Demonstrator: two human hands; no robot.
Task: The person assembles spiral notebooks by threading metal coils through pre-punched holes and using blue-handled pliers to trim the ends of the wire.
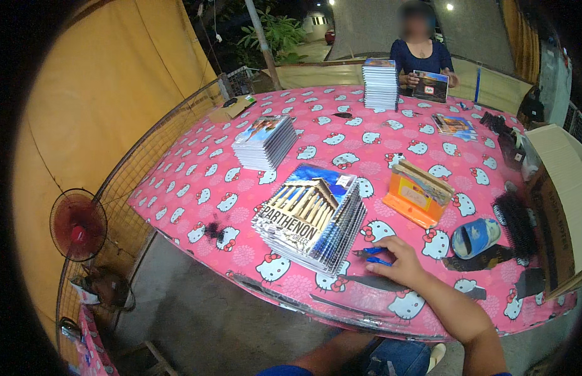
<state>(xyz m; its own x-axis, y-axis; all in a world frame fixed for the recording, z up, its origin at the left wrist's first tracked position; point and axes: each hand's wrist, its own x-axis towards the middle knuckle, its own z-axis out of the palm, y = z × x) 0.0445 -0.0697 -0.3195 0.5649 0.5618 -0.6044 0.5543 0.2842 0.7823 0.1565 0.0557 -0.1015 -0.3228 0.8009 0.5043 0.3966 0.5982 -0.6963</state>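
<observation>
On the pink patterned tablecloth, close to the front edge, lies my right hand point(402, 262). Its fingers are closed round blue-handled pliers point(380, 258), whose jaws point left toward a stack of spiral-bound notebooks point(306, 216). The top cover of that stack pictures a columned temple under a blue sky, and black wire coils run down its right side. My left forearm point(341, 352) crosses below the table edge, and the left hand itself is hidden.
Another notebook stack point(264, 143) stands beyond, and a taller one point(380, 86) sits near a person holding a notebook point(431, 86). Right of my hand are an orange holder point(411, 210), a blue-and-white tape roll point(475, 238), black wire coils point(515, 225) and a carton point(557, 207). A fan point(79, 224) stands left.
</observation>
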